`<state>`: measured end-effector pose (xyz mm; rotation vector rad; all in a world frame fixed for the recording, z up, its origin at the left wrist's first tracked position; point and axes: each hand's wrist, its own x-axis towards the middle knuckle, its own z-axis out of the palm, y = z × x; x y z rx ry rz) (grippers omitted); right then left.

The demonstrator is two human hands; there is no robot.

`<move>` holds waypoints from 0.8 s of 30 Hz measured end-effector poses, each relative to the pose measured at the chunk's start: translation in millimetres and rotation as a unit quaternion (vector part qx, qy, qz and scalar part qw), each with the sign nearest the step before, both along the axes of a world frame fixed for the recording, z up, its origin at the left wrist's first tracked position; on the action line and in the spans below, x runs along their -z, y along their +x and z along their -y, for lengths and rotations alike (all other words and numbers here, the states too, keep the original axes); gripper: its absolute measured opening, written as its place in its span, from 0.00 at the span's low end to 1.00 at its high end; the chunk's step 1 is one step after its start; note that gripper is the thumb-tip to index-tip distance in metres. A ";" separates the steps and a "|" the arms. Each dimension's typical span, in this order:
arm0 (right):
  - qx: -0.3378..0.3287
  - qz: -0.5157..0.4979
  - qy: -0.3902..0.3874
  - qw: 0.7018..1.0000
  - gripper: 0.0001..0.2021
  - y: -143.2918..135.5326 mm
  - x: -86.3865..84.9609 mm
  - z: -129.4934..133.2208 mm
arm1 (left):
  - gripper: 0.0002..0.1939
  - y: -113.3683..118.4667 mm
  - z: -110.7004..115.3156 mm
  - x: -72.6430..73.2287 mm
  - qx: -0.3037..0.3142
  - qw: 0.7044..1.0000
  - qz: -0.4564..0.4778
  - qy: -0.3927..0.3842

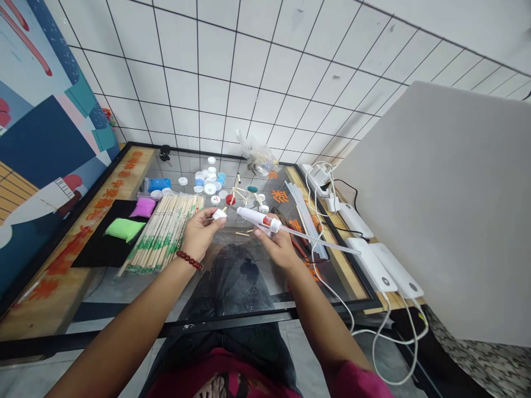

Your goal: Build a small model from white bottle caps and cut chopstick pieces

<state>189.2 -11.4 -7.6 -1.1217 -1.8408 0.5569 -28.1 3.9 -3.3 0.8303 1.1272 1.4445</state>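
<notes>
Your L hand [201,229] is pinching a small white cap [219,215] btwn thumb & fingers, mid-table; a short stick end is showing just beyond it. Your R hand [279,243] is gripping a white glue gun [259,219], nozzle pointing left, tip near the cap; can't tell if touching. A clear glue stick [321,240] is trailing from its rear, to the right. Just beyond, a stick frame [237,190] is standing nr a red cap [230,199]. Loose bottle caps [209,188] are lying far side, left of frame. Left of your L hand, wrapped chopsticks [166,232] are lying in a bundle; further left, green [124,229], purple [143,207] & blue packs [159,184] are sitting. Right side: spare glue sticks [305,213] are lying flat, red-handled pliers [299,246] are resting nr your R hand, white power strips [369,265] are lining the table's right edge w/ cables running off.
</notes>
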 end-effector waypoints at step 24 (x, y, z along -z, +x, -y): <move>0.268 -0.029 -0.120 0.955 0.24 76.0 -10.5 -113.4 | 0.26 1.4 0.9 -3.6 0.002 1.000 0.003 -0.016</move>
